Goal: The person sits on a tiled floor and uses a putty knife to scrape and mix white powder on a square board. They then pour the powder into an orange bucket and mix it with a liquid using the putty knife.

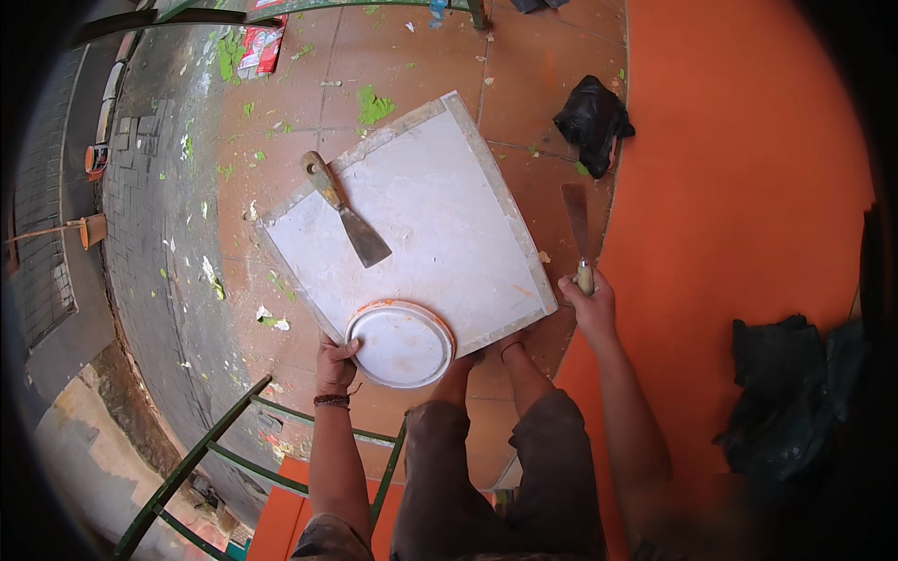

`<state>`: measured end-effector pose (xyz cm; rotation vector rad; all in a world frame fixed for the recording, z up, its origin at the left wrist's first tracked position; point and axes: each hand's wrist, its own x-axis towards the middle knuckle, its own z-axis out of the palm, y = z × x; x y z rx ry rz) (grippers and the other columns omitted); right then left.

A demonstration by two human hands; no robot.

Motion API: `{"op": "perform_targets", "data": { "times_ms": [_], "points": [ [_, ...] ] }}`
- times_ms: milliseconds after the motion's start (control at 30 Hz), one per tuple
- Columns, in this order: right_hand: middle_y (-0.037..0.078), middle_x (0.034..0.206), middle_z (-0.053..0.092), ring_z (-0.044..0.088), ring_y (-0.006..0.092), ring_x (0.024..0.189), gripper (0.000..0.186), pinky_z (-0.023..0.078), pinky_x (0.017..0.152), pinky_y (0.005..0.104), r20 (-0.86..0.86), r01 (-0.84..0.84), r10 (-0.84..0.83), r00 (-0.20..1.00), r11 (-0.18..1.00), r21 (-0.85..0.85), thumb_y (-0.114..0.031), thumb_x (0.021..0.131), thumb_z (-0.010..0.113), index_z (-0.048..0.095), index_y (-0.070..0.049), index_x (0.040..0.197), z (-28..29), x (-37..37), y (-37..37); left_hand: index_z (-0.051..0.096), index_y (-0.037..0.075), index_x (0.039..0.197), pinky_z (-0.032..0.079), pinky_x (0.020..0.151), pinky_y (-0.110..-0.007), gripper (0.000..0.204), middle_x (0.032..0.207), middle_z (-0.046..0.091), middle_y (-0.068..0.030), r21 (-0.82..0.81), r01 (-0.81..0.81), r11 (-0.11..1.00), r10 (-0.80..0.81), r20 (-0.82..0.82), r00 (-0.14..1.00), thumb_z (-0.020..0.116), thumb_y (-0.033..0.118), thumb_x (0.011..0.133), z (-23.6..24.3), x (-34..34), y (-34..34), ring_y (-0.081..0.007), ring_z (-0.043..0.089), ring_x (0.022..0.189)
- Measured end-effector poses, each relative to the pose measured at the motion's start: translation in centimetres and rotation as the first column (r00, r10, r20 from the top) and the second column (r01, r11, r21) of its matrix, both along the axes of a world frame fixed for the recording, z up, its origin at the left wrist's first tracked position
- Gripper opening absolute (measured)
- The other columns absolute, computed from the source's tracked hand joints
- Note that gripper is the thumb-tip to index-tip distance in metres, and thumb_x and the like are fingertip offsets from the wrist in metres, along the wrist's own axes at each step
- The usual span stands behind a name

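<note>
Head view: over the tiled floor (430, 56) lay a white board (440, 206), and both hands were occupied at its near side.
At the board's near-left corner the left hand (337, 366) gripped a round white lid (400, 346) by its left rim, thumb on top. A wide scraper (348, 217) rested on the board beyond the lid, its long axis slanting from the far-left edge, which its handle overhung, toward the middle; the left hand was nearer to it. Just off the near-right corner, the right hand's (596, 301) grip wrapped the handle of a narrow putty knife (580, 229), blade pointing away from the person.
</note>
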<state>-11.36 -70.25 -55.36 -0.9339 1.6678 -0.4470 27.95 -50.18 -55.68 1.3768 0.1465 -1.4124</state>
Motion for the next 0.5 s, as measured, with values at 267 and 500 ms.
{"op": "perform_targets", "data": {
  "times_ms": [267, 500],
  "points": [
    [0.004, 0.073, 0.058, 0.057, 0.0115, 0.067, 0.029, 0.046, 0.062, 0.0291, -0.271, -0.332, 0.318, 0.909, 0.943, -0.010, -0.022, 0.080, 0.076, 0.058, -0.002, 0.091, -6.6, 0.5, -4.6, 0.047, 0.005, 0.133, 0.043, 0.104, -0.038, 0.064, 0.127, 0.059, -0.0089, 0.013, -0.180, 0.984, 0.179, 0.073, 0.981, 0.068, -0.008, 0.074, -2.6, 5.3, -1.4, -0.0233, 0.056, 0.116],
    [0.019, 0.085, 0.064, 0.065, 0.0339, 0.080, 0.037, 0.050, 0.070, 0.0409, -0.322, -0.577, 0.590, 0.740, 0.803, 0.148, -0.025, 0.077, 0.073, 0.058, -0.001, 0.101, -13.4, 4.9, -12.1, 0.042, 0.007, 0.138, 0.039, 0.108, -0.044, 0.059, 0.132, 0.054, -0.0094, -0.014, -0.395, 0.918, 0.396, 0.035, 0.918, 0.063, -0.002, 0.084, -10.8, 9.3, 0.1, -0.0250, 0.052, 0.120]
  ]
}}
